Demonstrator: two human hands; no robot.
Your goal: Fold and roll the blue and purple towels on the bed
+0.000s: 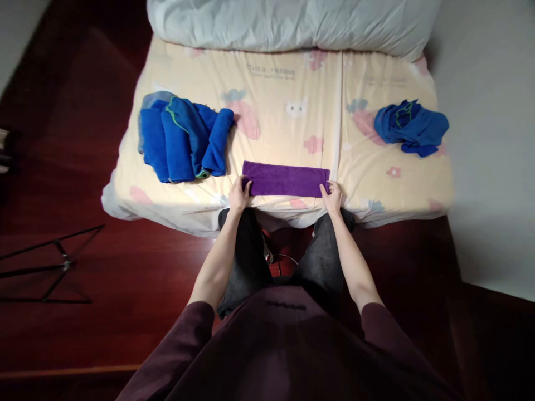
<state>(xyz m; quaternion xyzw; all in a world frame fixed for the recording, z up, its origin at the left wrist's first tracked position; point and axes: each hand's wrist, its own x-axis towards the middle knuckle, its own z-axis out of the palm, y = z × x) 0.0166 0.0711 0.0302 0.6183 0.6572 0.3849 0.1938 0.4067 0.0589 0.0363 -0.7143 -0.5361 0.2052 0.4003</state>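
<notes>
A purple cloth (286,180), folded into a long flat strip, lies on the bed near its front edge. My left hand (239,195) grips the cloth's left end, its thumb on top and its other fingers partly hidden. At the right end, my right hand (331,196) pinches the cloth near the corner. Several blue cloths (179,139) with some green edging lie rolled or folded together to the left. On the right side of the bed is a crumpled blue cloth (412,127).
The bed (288,122) has a pale yellow patterned sheet. A light grey quilt (288,22) lies across its far side. Black tripod legs (62,264) stand on the dark red floor at left. A grey wall (493,145) borders the bed at right.
</notes>
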